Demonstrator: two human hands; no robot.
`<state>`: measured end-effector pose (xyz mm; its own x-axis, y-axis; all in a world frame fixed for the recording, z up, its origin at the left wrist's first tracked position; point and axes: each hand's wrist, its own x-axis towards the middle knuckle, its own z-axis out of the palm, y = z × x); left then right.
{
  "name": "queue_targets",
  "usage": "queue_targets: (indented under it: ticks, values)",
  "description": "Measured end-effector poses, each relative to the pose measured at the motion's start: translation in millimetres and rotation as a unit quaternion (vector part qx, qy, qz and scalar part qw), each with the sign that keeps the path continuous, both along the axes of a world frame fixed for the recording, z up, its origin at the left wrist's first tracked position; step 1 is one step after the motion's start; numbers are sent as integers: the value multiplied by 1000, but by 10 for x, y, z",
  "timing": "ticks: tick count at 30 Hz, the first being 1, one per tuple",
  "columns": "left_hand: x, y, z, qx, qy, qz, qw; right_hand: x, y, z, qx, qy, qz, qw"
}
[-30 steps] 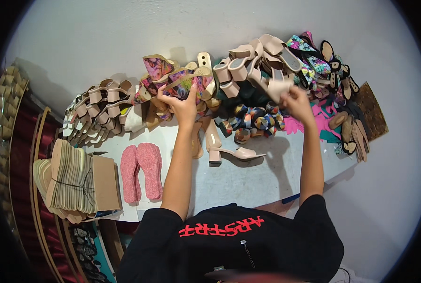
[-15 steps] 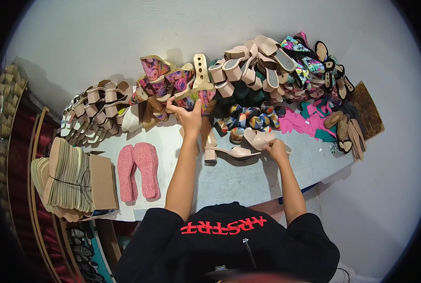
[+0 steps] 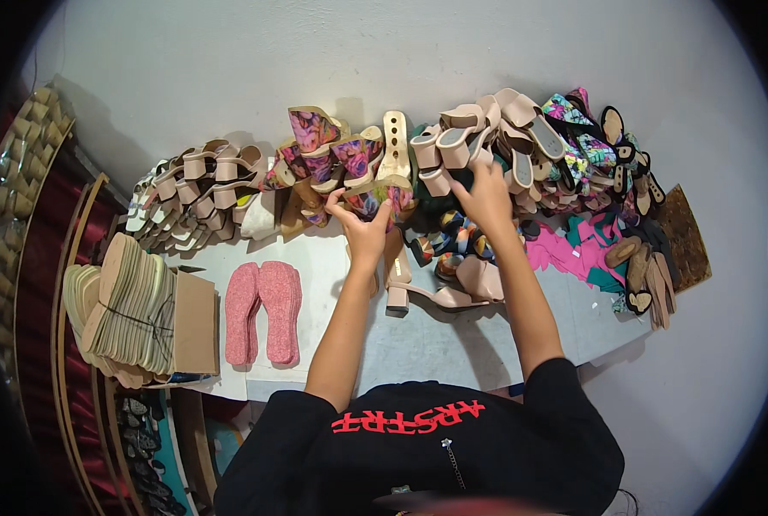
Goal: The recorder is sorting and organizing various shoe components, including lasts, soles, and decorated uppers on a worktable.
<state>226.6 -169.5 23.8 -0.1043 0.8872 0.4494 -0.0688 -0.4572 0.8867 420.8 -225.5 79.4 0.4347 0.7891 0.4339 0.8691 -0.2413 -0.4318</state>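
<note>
A big grey wall [image 3: 229, 69] fills the top of the room. A pale table [image 3: 453, 340] stands against it. A long row of shoes [image 3: 384, 163] leans on the wall at the back of the table. Beige heels [image 3: 203, 185] are on the left side, flowery ones in the middle, and bright ones [image 3: 586, 142] on the right. Pink and green scraps [image 3: 573, 254] lie on the table near the right end. A bundle of tan soles [image 3: 121, 310] sits on a brown box [image 3: 196, 322] at the left edge. Two pink insoles [image 3: 263, 311] lie flat just beside the box.

One beige sandal [image 3: 440, 292] stands on the table between the arms. The left hand [image 3: 360, 225] grips a flowery shoe [image 3: 379, 196] in the middle of the row. The right hand [image 3: 487, 193] reaches into the row by the beige heels there, and I cannot tell if it is closed on anything.
</note>
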Motion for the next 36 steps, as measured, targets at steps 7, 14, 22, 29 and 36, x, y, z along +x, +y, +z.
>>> queue_targets:
  ticks: [7, 14, 22, 29, 36]
  values:
    - [30, -103, -68, 9, 32, -20, 999, -355, 1216, -51, -37, -234, -101, 966]
    - [-97, -171, -101, -2, 28, -46, 999, -315, 1245, -348, 24, -222, -113, 968]
    - [-74, -203, -52, -15, 4, -74, 997, -477, 1177, -466, 29, -63, -214, 974]
    - [-149, -237, 17, -2, 17, -61, 998, -363, 1190, -423, 65, -37, -193, 978]
    - [-130, -214, 18, -36, -5, -107, 994, -305, 1071, -390, 144, 4, -174, 974]
